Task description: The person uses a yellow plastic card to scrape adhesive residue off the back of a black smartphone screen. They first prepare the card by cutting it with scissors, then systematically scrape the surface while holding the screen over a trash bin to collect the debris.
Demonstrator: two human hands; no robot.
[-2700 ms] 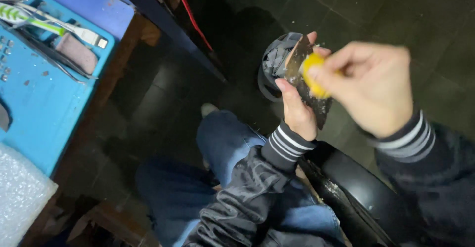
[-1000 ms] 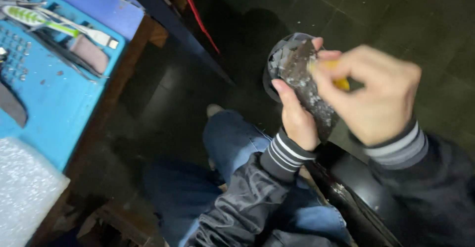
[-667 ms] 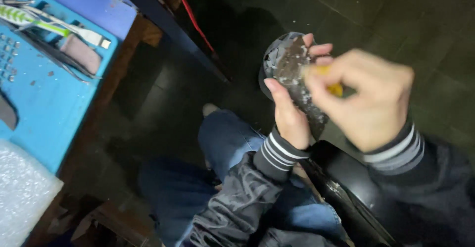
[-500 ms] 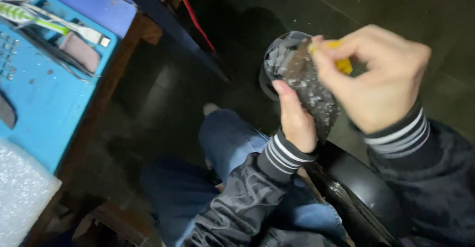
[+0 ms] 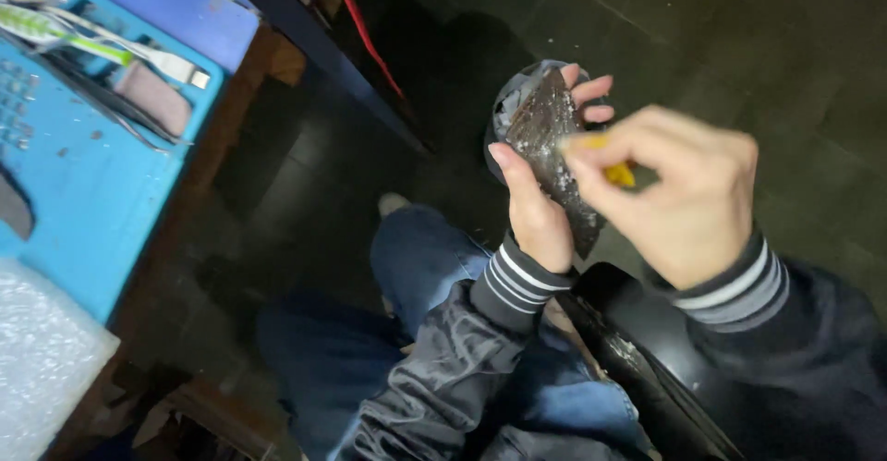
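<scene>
The blue worktop (image 5: 102,193) fills the left edge of the view, with a sheet of white bubble wrap (image 5: 42,359) lying at its near corner. On its far part lie a green-and-white toothbrush (image 5: 83,43) and, just beside that, a small pinkish-grey block (image 5: 152,99). To the right of the worktop, over the dark tiled floor (image 5: 758,45), the person's knees in blue jeans (image 5: 425,258) show below both arms. A black curved chair armrest (image 5: 647,341) lies further right of the worktop, under the right wrist. The left hand (image 5: 536,202) is wrapped around a dark, flat, speckled plate (image 5: 554,147), thumb on its near edge and fingers behind it, holding it upright in the air, well to the right of the worktop. The right hand (image 5: 684,193), blurred, is closed in a pinch on a small yellow tool (image 5: 614,165) that touches the plate's face.
</scene>
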